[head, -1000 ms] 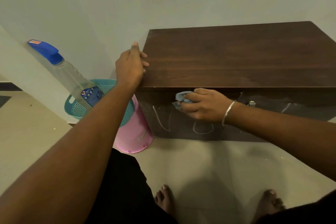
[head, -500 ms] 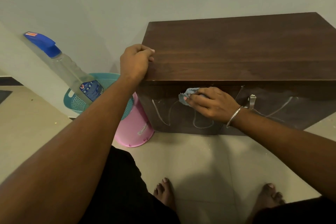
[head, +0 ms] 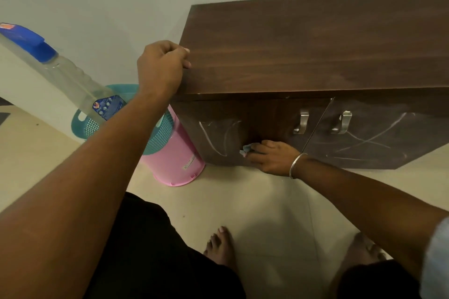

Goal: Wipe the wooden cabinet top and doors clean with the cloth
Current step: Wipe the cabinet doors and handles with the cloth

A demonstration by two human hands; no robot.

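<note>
A dark wooden cabinet (head: 303, 56) stands against the wall. Its two front doors carry white chalk-like scribbles and metal handles (head: 302, 121). My left hand (head: 161, 68) grips the top's front left corner. My right hand (head: 272, 156) presses a small light-blue cloth (head: 246, 149) low on the left door (head: 218, 128), near the floor. A strip of that door above the cloth looks free of marks. The right door (head: 379, 133) shows crossed white lines.
A clear spray bottle with a blue cap (head: 56, 73) leans in a teal perforated basket (head: 155, 133). A pink bucket (head: 175, 160) lies beside the cabinet's left side. My bare feet (head: 221, 245) stand on the beige tiled floor.
My right hand has slid the cloth from near the top of the left door down to its lower part. The left hand stays on the corner. The view has tilted further down.
</note>
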